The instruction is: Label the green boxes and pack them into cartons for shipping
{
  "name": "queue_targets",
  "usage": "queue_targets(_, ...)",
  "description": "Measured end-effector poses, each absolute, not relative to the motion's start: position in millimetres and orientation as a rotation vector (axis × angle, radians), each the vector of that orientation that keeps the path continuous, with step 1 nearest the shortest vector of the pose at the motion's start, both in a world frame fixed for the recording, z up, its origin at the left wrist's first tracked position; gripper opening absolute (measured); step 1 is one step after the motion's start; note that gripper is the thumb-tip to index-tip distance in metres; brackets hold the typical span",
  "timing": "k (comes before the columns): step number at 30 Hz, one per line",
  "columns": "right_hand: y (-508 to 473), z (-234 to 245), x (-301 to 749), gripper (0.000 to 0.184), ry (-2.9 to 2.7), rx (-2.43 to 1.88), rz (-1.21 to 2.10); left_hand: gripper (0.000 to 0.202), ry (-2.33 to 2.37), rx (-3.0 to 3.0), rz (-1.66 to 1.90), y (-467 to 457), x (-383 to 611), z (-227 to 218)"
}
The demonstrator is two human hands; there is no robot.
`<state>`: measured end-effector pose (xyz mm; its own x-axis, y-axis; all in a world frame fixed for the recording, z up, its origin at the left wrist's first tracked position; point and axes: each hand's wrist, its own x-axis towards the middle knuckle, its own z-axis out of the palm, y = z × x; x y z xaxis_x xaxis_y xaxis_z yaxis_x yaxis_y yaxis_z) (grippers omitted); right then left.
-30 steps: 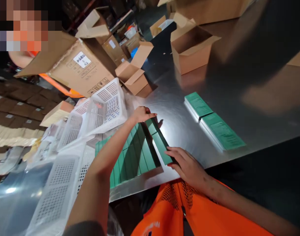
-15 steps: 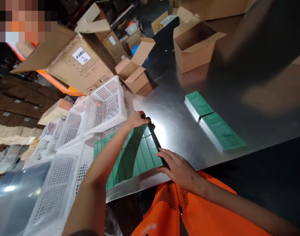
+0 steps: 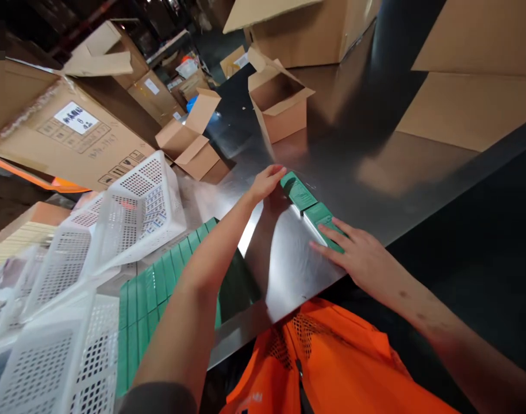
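Observation:
Two flat green boxes (image 3: 298, 191) lie end to end on the metal table. My left hand (image 3: 269, 181) reaches to the far end of this pair, its fingertips at the end of the farther box and its fingers stretched out. Over the nearer green box (image 3: 319, 214) my right hand (image 3: 353, 250) rests with spread fingers, covering part of it. To the left, green boxes (image 3: 153, 290) stand packed side by side in rows, partly hidden behind my left forearm.
White perforated baskets (image 3: 168, 201) line the left side. A small open carton (image 3: 198, 155) and another open carton (image 3: 284, 123) stand farther back on the metal table (image 3: 297, 267). A large labelled carton (image 3: 111, 144) is at the left, with cardboard (image 3: 456, 109) at the right.
Both hands have left the packed green rows and moved right to the two separate boxes. The view has turned right, so the rows and baskets appear farther left.

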<state>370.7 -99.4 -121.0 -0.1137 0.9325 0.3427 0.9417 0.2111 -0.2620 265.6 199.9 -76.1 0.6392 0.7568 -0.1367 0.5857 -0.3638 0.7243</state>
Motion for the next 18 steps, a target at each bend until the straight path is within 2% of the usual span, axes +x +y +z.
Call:
queue_targets(3,-93,-132,369,0.054,-2.04,-1.693,0.058,0.034,1.017,2.106,0.236,200,274,-76)
queue_targets(8,-86,-127,319,0.031,-1.82,-1.328,0.263,0.033,1.169,2.262,0.036,212,219,-43)
queue_targets(13,-67,-124,253,0.027,-1.819,-1.142,0.446,0.033,1.403,2.365,-0.24,213,146,-26)
queue_targets(18,-56,-123,237,0.025,-1.85,-1.243,0.652,0.036,1.495,2.387,-0.279,198,116,-35)
